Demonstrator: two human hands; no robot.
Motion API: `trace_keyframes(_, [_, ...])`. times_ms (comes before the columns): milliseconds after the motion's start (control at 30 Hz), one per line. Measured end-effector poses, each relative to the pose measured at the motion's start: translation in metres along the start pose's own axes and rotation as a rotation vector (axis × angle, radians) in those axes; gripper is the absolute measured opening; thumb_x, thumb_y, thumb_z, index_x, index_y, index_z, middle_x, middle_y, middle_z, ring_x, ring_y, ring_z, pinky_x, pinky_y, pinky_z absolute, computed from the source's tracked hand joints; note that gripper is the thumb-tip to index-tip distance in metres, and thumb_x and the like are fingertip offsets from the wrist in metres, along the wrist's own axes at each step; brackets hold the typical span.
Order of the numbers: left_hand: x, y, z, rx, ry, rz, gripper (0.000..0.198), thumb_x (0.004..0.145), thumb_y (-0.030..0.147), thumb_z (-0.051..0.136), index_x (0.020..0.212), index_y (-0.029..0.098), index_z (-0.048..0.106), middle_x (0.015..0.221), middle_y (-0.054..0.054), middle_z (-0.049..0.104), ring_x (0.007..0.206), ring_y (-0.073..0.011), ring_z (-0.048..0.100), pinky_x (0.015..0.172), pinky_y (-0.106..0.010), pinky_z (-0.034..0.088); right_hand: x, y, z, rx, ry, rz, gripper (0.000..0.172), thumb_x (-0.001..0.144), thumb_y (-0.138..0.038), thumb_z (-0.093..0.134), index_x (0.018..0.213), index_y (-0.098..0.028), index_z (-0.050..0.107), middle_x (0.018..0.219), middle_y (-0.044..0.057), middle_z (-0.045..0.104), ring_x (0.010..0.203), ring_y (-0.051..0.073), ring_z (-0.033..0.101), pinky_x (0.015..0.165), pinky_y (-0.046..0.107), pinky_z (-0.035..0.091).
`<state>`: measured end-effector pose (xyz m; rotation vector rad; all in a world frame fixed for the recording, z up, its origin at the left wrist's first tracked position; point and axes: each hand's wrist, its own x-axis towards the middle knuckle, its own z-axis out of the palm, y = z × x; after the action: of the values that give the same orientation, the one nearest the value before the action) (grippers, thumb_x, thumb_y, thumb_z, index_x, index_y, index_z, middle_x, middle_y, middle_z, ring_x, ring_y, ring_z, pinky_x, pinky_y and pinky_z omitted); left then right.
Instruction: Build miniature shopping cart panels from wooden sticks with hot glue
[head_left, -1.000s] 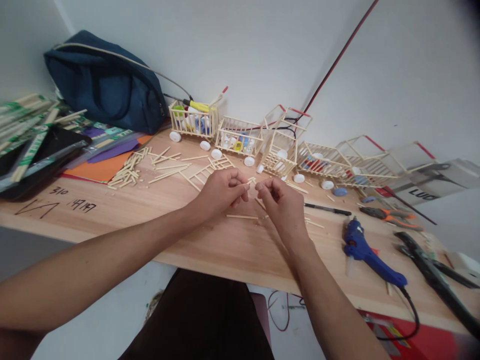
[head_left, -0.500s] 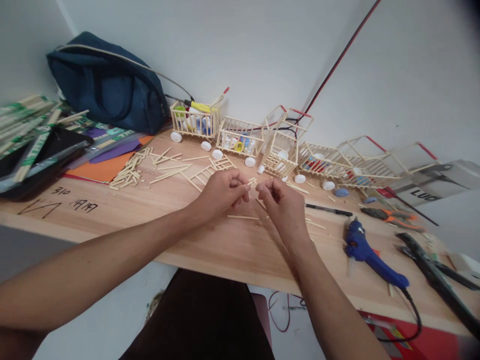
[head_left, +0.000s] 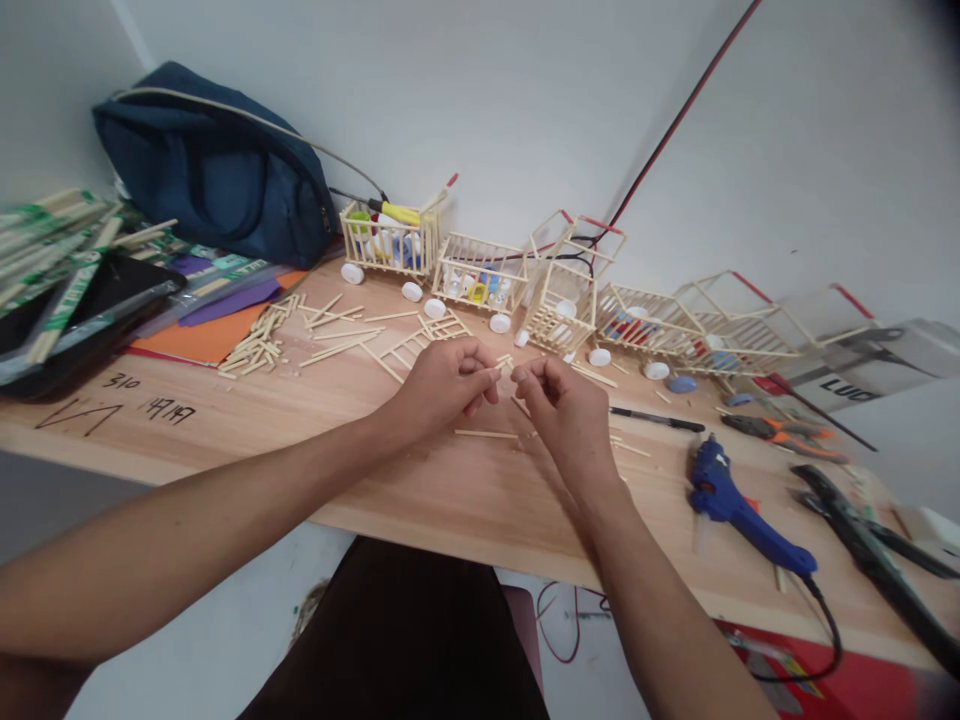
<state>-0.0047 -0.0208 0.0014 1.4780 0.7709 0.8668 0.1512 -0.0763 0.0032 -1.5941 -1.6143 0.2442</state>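
My left hand [head_left: 454, 382] is held over the wooden table [head_left: 420, 500], thumb and forefinger pinched together. Facing it a short gap away, my right hand [head_left: 562, 405] is pinched in the same way. Whatever sits between either pair of fingertips is too small to make out. A thin wooden stick [head_left: 486, 434] lies on the table below the hands. Just behind my left hand is a flat ladder-like stick frame [head_left: 411, 348]. Loose short sticks [head_left: 259, 340] are heaped farther left.
Several small stick-built carts [head_left: 480, 275] with bottle-cap-like wheels line the wall. A blue glue gun [head_left: 739, 510], orange-handled pliers [head_left: 784, 435] and a black pen [head_left: 656, 419] lie to the right. A blue bag [head_left: 217, 170] and wrapped chopsticks [head_left: 52, 240] occupy the left.
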Motion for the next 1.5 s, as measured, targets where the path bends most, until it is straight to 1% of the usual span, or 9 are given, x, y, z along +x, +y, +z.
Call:
trace_keyframes(333, [0.0001, 0.0001, -0.0003, 0.008, 0.006, 0.004, 0.002, 0.08, 0.015, 0.058, 0.079, 0.014, 0.057, 0.061, 0.001, 0.063, 0.04, -0.004, 0.047, 0.041, -0.016, 0.035, 0.0, 0.0024, 0.0011, 0.002, -0.009, 0.004, 0.021, 0.088, -0.034, 0.053, 0.072, -0.02, 0.058, 0.059, -0.003, 0.055, 0.053, 0.01, 0.045, 0.055, 0.024, 0.035])
trace_keyframes(667, [0.0, 0.0027, 0.0001, 0.017, 0.005, 0.002, 0.003, 0.08, 0.015, 0.058, 0.079, 0.013, 0.056, 0.061, 0.0, 0.063, 0.04, -0.0038, 0.047, 0.041, -0.016, 0.035, -0.0002, -0.0002, 0.0012, -0.003, 0.005, 0.005, 0.02, 0.087, -0.032, 0.054, 0.072, -0.02, 0.058, 0.06, -0.003, 0.058, 0.053, 0.01, 0.045, 0.055, 0.024, 0.034])
trace_keyframes(833, [0.0004, 0.0026, -0.0001, 0.007, 0.013, -0.004, 0.005, 0.081, 0.017, 0.059, 0.079, 0.013, 0.056, 0.061, 0.0, 0.063, 0.04, -0.0042, 0.047, 0.041, -0.017, 0.035, -0.0005, 0.0004, 0.0025, 0.019, 0.013, 0.014, 0.025, 0.089, -0.036, 0.053, 0.07, -0.02, 0.058, 0.059, -0.002, 0.057, 0.053, 0.011, 0.046, 0.055, 0.024, 0.035])
trace_keyframes(967, [0.0002, 0.0024, -0.0008, 0.012, 0.011, -0.007, 0.006, 0.081, 0.018, 0.059, 0.079, 0.014, 0.056, 0.061, 0.0, 0.063, 0.039, -0.0041, 0.047, 0.039, -0.016, 0.034, -0.0009, -0.0017, 0.0012, 0.044, -0.011, 0.024, 0.032, 0.092, -0.043, 0.047, 0.072, -0.02, 0.059, 0.063, -0.001, 0.06, 0.056, 0.012, 0.049, 0.057, 0.025, 0.037])
trace_keyframes(1100, [0.0007, 0.0006, -0.0016, 0.015, 0.01, 0.009, 0.007, 0.081, 0.019, 0.059, 0.079, 0.014, 0.055, 0.062, 0.0, 0.063, 0.039, -0.0037, 0.047, 0.039, -0.016, 0.034, -0.0011, -0.0036, 0.0003, 0.087, -0.036, 0.043, 0.037, 0.093, -0.047, 0.044, 0.075, -0.02, 0.06, 0.065, 0.0, 0.06, 0.057, 0.012, 0.05, 0.056, 0.026, 0.037])
trace_keyframes(1200, [0.0011, -0.0007, -0.0022, 0.01, 0.011, 0.009, 0.008, 0.082, 0.02, 0.059, 0.079, 0.015, 0.055, 0.062, 0.001, 0.063, 0.039, -0.0038, 0.047, 0.039, -0.016, 0.034, -0.0008, -0.0018, 0.0022, 0.149, -0.065, 0.084, 0.033, 0.09, -0.048, 0.049, 0.079, -0.019, 0.061, 0.066, 0.0, 0.061, 0.057, 0.012, 0.05, 0.056, 0.025, 0.038])
trace_keyframes(1300, [0.0012, -0.0009, -0.0024, 0.011, 0.013, 0.008, 0.007, 0.081, 0.02, 0.059, 0.079, 0.014, 0.055, 0.061, 0.001, 0.062, 0.039, -0.0039, 0.047, 0.039, -0.016, 0.033, -0.0001, 0.0018, 0.0045, 0.162, -0.065, 0.105, 0.024, 0.086, -0.042, 0.055, 0.082, -0.019, 0.061, 0.067, 0.0, 0.06, 0.058, 0.012, 0.051, 0.057, 0.025, 0.039])
trace_keyframes(1400, [0.0009, -0.0003, -0.0022, 0.015, 0.014, 0.008, 0.005, 0.081, 0.018, 0.059, 0.078, 0.014, 0.055, 0.061, 0.0, 0.062, 0.039, -0.004, 0.047, 0.039, -0.016, 0.034, 0.0005, 0.0043, 0.0051, 0.116, -0.054, 0.093, 0.019, 0.085, -0.036, 0.055, 0.078, -0.019, 0.061, 0.063, -0.002, 0.056, 0.056, 0.011, 0.047, 0.056, 0.024, 0.036])
trace_keyframes(1500, [0.0003, 0.0005, -0.0016, 0.02, 0.008, 0.008, 0.003, 0.081, 0.016, 0.057, 0.079, 0.014, 0.055, 0.062, 0.0, 0.062, 0.039, -0.0042, 0.047, 0.039, -0.016, 0.034, 0.0006, 0.0039, 0.004, 0.077, -0.044, 0.076, 0.019, 0.085, -0.033, 0.054, 0.073, -0.019, 0.059, 0.058, -0.004, 0.051, 0.054, 0.01, 0.043, 0.055, 0.024, 0.033])
